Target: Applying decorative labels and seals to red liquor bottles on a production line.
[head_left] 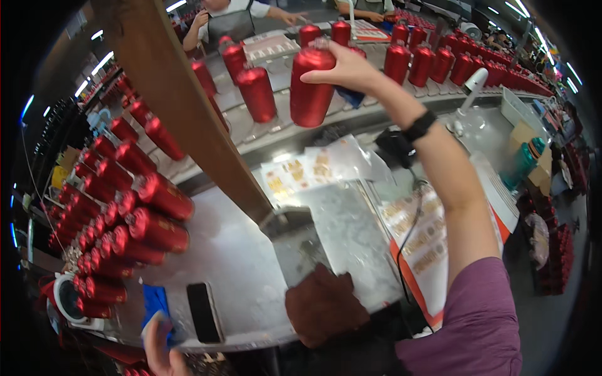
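A shiny red metal bottle (312, 88) is in my right hand (343, 67), its fingers wrapped round the shoulder from the right. It is upright at the near edge of the slatted conveyor (276, 130), next to another red bottle on its left. My left hand (162, 348) is low at the lower left, partly cut off by the frame. Its fingers are apart, with nothing visible in them, and they overlap a blue cloth or packet (153, 301) at the table edge. A black-screened phone (204, 313) lies just to the right of that.
Many red bottles (160, 232) are massed on the left. A wooden post (182, 100) rises from the table. Sticker sheets (295, 172), a brown cloth (326, 307), a dark cable (411, 238) and a teal bottle (523, 161) lie around. Other people (229, 22) sit across the conveyor.
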